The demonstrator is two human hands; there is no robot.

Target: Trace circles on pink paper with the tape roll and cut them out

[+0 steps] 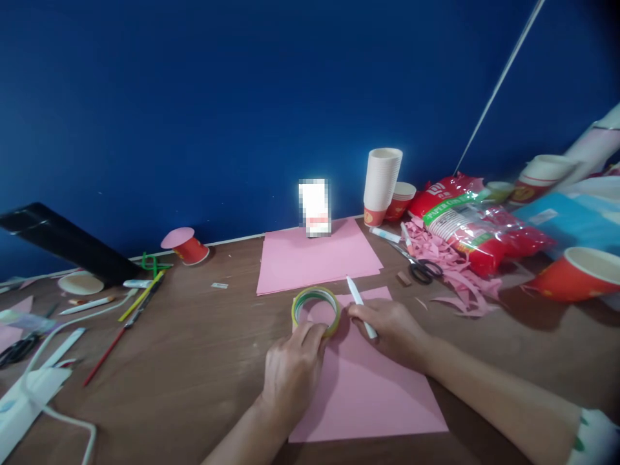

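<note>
Centre of the frame, a tape roll (pixel 296 311) sits on a pink sheet (pixel 372 394), the left hand (pixel 294 365) pinching its near rim! Just beside it, the right hand (pixel 390 329) is wrapped round a white marker (pixel 356 294). No outline visible on that sheet, seemingly uncut. Left of centre, a red paper cup (pixel 194 252) already wears a pink disc (pixel 177 237).

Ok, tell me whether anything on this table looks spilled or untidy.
Yes: pink paper scraps lie strewn at the right, beside the scissors and the red bag. They look spilled because they're loose, jagged strips in a tangle, unlike the flat pink sheet under the tape roll.
</note>
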